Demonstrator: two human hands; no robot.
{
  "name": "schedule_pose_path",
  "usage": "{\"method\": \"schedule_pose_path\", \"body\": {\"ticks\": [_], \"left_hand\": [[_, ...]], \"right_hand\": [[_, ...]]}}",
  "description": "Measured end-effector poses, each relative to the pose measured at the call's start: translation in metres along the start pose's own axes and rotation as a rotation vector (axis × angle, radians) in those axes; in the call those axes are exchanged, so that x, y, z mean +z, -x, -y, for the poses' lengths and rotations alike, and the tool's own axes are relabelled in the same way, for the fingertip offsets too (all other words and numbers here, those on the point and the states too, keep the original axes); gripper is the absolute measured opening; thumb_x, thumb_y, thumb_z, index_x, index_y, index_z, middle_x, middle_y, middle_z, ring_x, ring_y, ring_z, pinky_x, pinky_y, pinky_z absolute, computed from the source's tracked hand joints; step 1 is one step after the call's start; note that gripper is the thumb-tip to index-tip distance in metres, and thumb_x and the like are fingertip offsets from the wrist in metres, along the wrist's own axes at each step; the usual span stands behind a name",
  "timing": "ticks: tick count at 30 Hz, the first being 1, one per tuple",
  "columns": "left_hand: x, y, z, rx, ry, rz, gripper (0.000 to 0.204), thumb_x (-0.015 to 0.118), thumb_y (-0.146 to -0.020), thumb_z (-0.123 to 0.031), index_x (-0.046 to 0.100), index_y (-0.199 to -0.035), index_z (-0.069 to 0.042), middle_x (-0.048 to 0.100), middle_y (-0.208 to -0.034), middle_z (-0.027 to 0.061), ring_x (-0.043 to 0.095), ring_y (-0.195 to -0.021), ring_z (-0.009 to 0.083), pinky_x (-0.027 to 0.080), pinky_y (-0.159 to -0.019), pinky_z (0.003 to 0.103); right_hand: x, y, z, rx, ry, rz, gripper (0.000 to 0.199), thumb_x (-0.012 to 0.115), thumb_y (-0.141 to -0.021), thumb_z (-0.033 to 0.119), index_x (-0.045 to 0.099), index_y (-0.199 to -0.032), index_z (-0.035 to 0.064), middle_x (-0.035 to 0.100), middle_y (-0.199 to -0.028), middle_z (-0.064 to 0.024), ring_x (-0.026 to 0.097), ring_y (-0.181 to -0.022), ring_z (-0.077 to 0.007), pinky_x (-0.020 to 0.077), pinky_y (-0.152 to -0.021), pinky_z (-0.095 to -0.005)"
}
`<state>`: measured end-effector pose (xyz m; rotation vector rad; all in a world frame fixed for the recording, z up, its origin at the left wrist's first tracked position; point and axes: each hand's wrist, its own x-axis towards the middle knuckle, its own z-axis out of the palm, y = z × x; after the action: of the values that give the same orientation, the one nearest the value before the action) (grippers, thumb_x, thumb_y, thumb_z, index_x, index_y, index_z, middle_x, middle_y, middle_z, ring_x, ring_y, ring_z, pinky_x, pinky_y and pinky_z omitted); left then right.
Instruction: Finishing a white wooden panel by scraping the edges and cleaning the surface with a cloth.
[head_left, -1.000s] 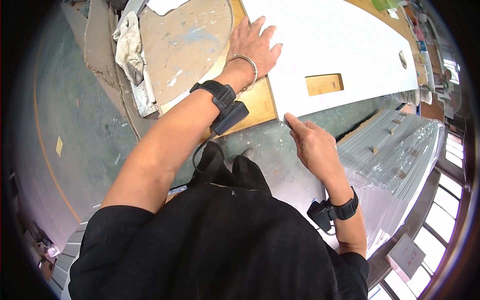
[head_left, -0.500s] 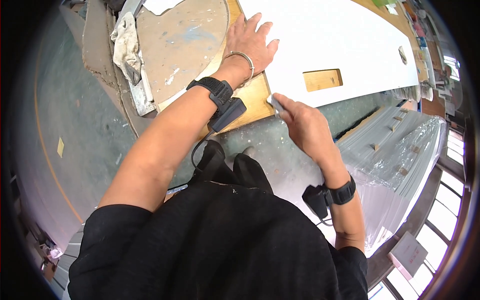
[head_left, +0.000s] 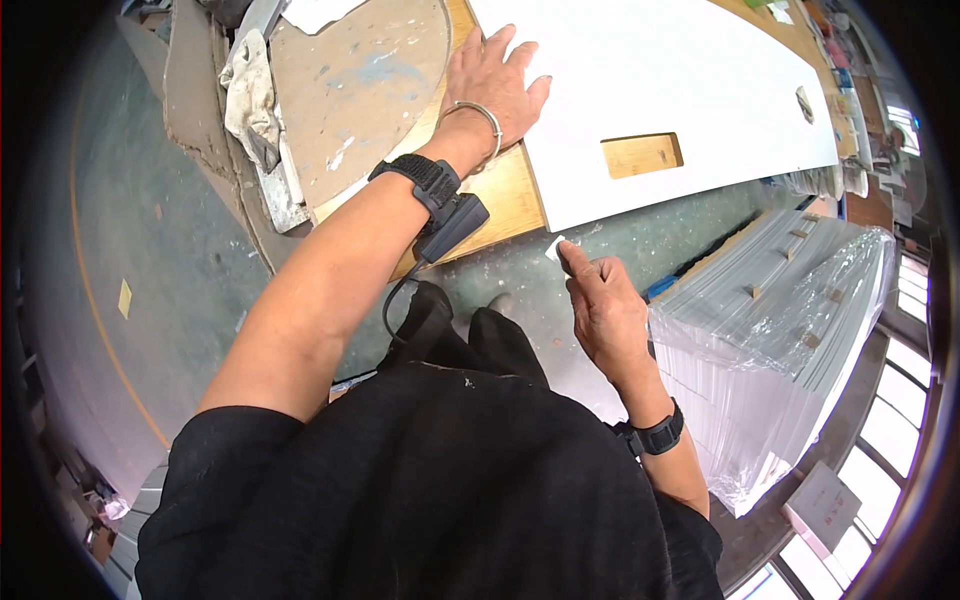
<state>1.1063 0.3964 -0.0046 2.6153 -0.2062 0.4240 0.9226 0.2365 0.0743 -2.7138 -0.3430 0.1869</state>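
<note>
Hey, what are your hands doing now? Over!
Left hand flat on white board, pressing. Right hand pinching small white scrap below board's edge. Nothing between them.

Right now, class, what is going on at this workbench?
A person stands at a wooden bench with a white board lying on it. The left hand presses flat on the board's near end. The right hand is just off the board's corner, pinching a small white scrap. A plastic-wrapped stack of white panels sits to the right.
</note>
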Motion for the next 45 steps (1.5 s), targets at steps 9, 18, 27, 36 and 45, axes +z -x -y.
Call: {"method": "schedule_pose_path", "body": {"ticks": [9, 18, 27, 36, 45], "left_hand": [[0.0, 0.001, 0.001, 0.002, 0.006, -0.005, 0.048, 0.046, -0.086, -0.039, 0.046, -0.126, -0.013, 0.033, -0.138, 0.0115, 0.023, -0.13, 0.0341, 0.018, -0.107, 0.044], [0.0, 0.0, 0.001, 0.003, 0.004, 0.007, 0.048, 0.047, -0.086, -0.039, 0.046, -0.126, -0.013, 0.033, -0.138, 0.011, 0.023, -0.129, 0.0343, 0.018, -0.107, 0.045], [0.0, 0.0, 0.001, 0.007, 0.0, 0.0, 0.048, 0.047, -0.086, -0.039, 0.046, -0.126, -0.013, 0.033, -0.138, 0.0109, 0.023, -0.129, 0.0345, 0.019, -0.106, 0.045], [0.001, 0.0, 0.001, 0.004, -0.008, 0.009, 0.048, 0.047, -0.086, -0.039, 0.046, -0.127, -0.013, 0.032, -0.138, 0.0108, 0.023, -0.129, 0.0339, 0.018, -0.106, 0.044], [-0.001, 0.001, 0.001, -0.01, 0.01, 0.011, 0.049, 0.047, -0.085, -0.039, 0.045, -0.127, -0.013, 0.032, -0.139, 0.011, 0.023, -0.13, 0.033, 0.019, -0.106, 0.044]], "right_hand": [[0.001, -0.006, 0.011, 0.061, 0.14, 0.051, 0.04, 0.054, -0.08, 0.007, 0.053, -0.118, 0.019, 0.049, -0.076, -0.0078, 0.054, -0.058, -0.0272, 0.0431, -0.05, -0.0391], [0.0, -0.004, 0.013, 0.068, 0.17, 0.059, 0.043, 0.051, -0.078, 0.004, 0.052, -0.119, 0.0185, 0.049, -0.078, -0.0089, 0.056, -0.06, -0.0286, 0.0442, -0.049, -0.0406], [-0.003, -0.005, 0.014, 0.09, 0.173, 0.051, 0.044, 0.05, -0.077, 0.003, 0.052, -0.119, 0.0173, 0.05, -0.079, -0.0095, 0.056, -0.059, -0.0292, 0.0448, -0.05, -0.0413], [-0.019, -0.024, 0.012, 0.313, -0.092, 0.079, 0.054, 0.064, -0.076, 0.019, 0.041, -0.124, 0.0067, 0.058, -0.107, -0.0191, 0.059, -0.09, -0.0344, 0.0471, -0.073, -0.0374], [0.009, -0.04, 0.0, 0.265, -0.139, -0.018, 0.065, 0.064, -0.076, 0.015, 0.03, -0.131, 0.0032, 0.054, -0.113, -0.021, 0.057, -0.097, -0.0316, 0.0454, -0.079, -0.0356]]}}
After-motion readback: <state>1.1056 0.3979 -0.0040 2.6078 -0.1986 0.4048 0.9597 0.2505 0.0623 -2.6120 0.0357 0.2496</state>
